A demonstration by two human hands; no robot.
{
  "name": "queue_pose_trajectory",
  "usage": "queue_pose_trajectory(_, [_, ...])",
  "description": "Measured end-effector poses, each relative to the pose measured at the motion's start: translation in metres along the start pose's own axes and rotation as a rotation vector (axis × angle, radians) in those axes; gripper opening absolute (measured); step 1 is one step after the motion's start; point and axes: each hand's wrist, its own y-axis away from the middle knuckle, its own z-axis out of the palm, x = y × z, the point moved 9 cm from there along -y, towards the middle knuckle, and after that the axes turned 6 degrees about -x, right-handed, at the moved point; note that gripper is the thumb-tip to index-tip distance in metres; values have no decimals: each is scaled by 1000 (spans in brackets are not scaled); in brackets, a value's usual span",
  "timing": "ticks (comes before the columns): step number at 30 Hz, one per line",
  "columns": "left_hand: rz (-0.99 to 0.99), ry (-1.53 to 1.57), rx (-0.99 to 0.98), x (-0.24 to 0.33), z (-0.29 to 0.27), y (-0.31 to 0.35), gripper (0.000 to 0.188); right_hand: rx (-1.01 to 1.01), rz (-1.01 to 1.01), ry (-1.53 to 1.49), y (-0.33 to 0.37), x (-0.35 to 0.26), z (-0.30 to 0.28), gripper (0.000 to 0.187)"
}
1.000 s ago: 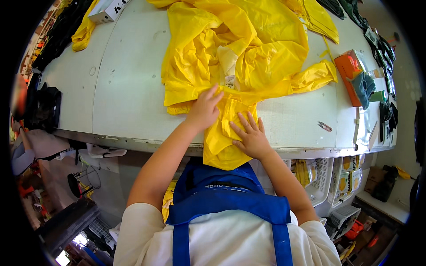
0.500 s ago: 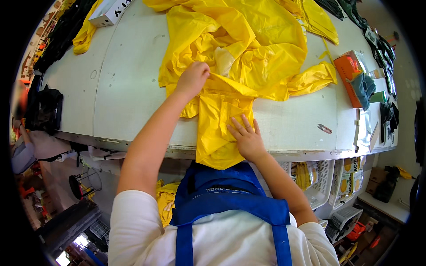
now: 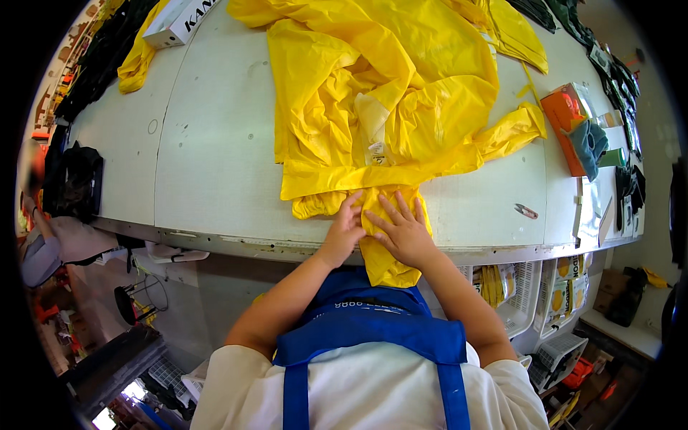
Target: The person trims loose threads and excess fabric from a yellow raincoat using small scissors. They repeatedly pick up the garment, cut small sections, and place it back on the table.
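Note:
A yellow rain jacket point(image 3: 322, 107), of smooth coated cloth, lies crumpled over the middle of the table. One narrower part of it, a flap or sleeve point(image 3: 390, 269), hangs past the front edge toward my blue apron point(image 3: 373, 337). Spread flat on this part is my right hand point(image 3: 403, 233), its fingers pointing away from me. My left hand point(image 3: 345, 231) rests at the flap's left border, fingers apart and slightly bent. Just beyond both hands runs a straight folded band point(image 3: 337, 179). Inside the jacket, a pale lining piece with a small label point(image 3: 378, 152) shows.
Thread snips point(image 3: 526, 211) lie on the table point(image 3: 208, 165) at right. Behind them stands an orange box point(image 3: 562, 129) with a blue-grey cloth point(image 3: 589, 147). A white box point(image 3: 172, 25) sits far left. Below the right edge are white crates point(image 3: 527, 294). Another person's arm point(image 3: 39, 218) shows at far left.
My left hand has let go of the jacket's folded edge and come down beside my right hand. The band now lies straighter across, and the hanging flap has shifted right and looks narrower.

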Motion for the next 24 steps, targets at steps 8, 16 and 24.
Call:
queue_pose_trajectory(8, [417, -1354, -113, 43, 42, -16, 30, 2, -109, 141, 11, 10, 18, 57])
queue_pose_trajectory(16, [367, -1898, -145, 10, 35, -23, 54, 165, -9, -266, 61, 75, -2, 61])
queue_pose_trajectory(24, [349, -1691, -425, -4, 56, -9, 64, 9, -288, -94, 64, 51, -12, 41])
